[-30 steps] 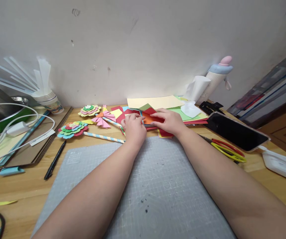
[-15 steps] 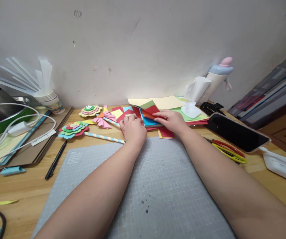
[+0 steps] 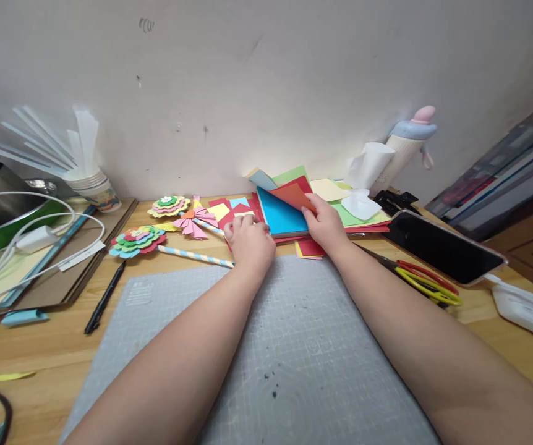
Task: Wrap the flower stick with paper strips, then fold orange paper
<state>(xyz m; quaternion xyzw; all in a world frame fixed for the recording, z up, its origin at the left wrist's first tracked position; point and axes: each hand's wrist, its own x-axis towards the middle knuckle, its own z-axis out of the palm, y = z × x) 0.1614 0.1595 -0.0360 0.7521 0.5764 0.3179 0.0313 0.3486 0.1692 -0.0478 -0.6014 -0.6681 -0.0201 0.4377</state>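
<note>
A stack of coloured paper sheets point(image 3: 289, 185) lies at the back of the wooden desk, just beyond a grey cutting mat point(image 3: 257, 346). My right hand point(image 3: 324, 222) pinches the upper sheets, orange on top, and holds them tilted up, so a blue sheet point(image 3: 280, 216) shows beneath. My left hand point(image 3: 248, 241) is curled, its fingertips pressing on the stack's left edge beside small red and yellow squares point(image 3: 224, 210).
Paper flowers on striped sticks point(image 3: 139, 241) lie left of the stack, and a black pen point(image 3: 104, 296) further left. A phone point(image 3: 438, 244), red and yellow scissors point(image 3: 426, 281) and a white case point(image 3: 526, 309) sit at right. Cables, paper cups and boards crowd the far left.
My right hand has lifted the upper sheets from flat to tilted up, uncovering the blue sheet. My left hand has stayed at the stack's left edge.
</note>
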